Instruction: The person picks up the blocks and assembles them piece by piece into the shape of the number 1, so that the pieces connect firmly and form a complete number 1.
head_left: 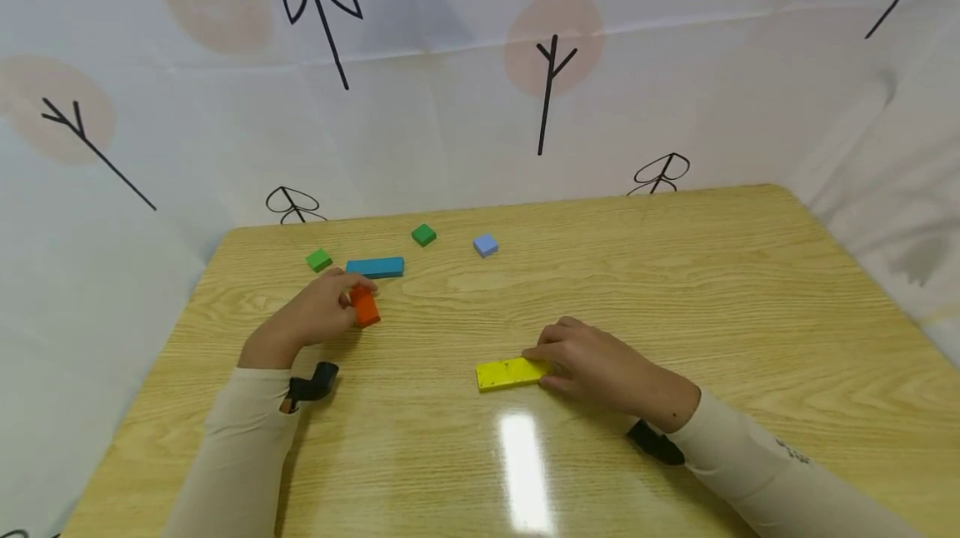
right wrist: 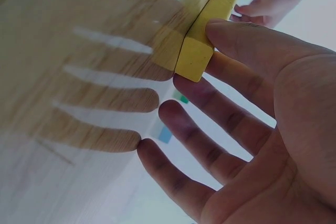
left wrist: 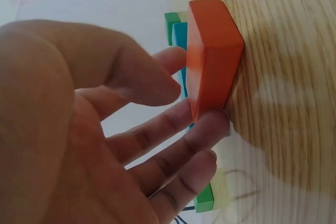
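My left hand (head_left: 324, 310) is at a red-orange block (head_left: 365, 307) on the left side of the table. In the left wrist view its thumb stands just off the near face of the block, while the loosely bent fingers (left wrist: 207, 127) reach along its far side and end. My right hand (head_left: 588, 361) pinches the right end of a flat yellow block (head_left: 510, 374) lying near the middle of the table. The right wrist view shows the thumb on one face of it and the index finger behind; the other fingers are spread, tips at the tabletop.
Just beyond the left hand lies a long blue block (head_left: 375, 267). A light green block (head_left: 318, 260), a darker green block (head_left: 423, 234) and a pale blue block (head_left: 486, 245) sit toward the back edge. A patterned white cloth (head_left: 450, 122) hangs behind the wooden table (head_left: 675, 271).
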`<move>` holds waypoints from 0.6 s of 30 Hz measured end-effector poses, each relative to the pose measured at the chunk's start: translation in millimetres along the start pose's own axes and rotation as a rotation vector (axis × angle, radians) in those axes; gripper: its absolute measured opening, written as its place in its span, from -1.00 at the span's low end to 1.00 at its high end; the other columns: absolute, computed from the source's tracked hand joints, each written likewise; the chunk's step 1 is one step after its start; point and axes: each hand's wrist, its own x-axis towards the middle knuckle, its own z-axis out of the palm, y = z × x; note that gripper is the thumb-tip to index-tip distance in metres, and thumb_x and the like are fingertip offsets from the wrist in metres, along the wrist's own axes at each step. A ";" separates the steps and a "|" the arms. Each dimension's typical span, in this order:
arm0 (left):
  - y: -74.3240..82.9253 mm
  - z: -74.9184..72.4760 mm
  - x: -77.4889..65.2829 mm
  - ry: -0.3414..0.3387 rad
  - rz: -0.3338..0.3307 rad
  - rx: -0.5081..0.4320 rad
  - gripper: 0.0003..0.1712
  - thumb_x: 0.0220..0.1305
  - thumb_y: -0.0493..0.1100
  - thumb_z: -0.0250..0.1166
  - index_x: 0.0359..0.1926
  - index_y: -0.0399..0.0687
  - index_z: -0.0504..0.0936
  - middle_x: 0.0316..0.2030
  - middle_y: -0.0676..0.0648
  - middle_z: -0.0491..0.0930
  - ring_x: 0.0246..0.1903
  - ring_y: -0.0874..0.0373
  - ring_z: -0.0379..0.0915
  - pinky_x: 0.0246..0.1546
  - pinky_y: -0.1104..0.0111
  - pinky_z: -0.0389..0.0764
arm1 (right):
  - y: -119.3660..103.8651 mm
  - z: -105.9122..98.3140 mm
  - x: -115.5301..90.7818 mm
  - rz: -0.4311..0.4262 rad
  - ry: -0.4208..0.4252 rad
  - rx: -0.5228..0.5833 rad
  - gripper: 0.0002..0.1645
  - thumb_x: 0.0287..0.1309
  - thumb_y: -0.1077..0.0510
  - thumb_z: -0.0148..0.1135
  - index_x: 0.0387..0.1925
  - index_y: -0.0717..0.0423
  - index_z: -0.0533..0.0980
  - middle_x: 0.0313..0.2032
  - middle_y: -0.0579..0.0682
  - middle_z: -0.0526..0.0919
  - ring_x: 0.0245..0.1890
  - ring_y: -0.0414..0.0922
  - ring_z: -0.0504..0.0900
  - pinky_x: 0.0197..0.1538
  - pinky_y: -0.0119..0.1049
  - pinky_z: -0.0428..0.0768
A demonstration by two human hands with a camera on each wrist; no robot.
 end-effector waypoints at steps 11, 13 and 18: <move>-5.4 0.5 3.5 -0.010 0.036 0.027 -0.52 0.34 -0.34 0.12 0.27 -0.26 0.49 0.10 -0.34 0.45 -0.16 -0.06 0.50 -0.29 0.27 0.54 | 0.1 -0.5 -0.5 -0.006 0.006 0.001 -0.58 0.12 0.13 0.47 0.05 0.11 0.68 -0.13 -0.07 0.69 -0.15 -0.16 0.55 -0.11 -0.29 0.61; -7.5 0.6 4.3 -0.014 0.048 0.020 -0.52 0.36 -0.33 0.15 0.29 -0.25 0.49 0.10 -0.34 0.49 -0.12 -0.08 0.54 -0.25 0.25 0.58 | 0.5 -0.3 -0.3 -0.007 0.008 0.001 -0.58 0.12 0.13 0.47 0.04 0.11 0.68 -0.14 -0.07 0.69 -0.16 -0.17 0.55 -0.12 -0.30 0.61; -9.4 2.1 6.4 -0.034 0.059 -0.013 -0.51 0.39 -0.31 0.18 0.31 -0.26 0.47 0.08 -0.34 0.52 -0.07 -0.11 0.58 -0.20 0.22 0.62 | 0.6 -0.1 -0.3 0.000 -0.002 0.003 -0.57 0.12 0.12 0.47 0.05 0.11 0.68 -0.14 -0.08 0.69 -0.16 -0.18 0.54 -0.12 -0.31 0.61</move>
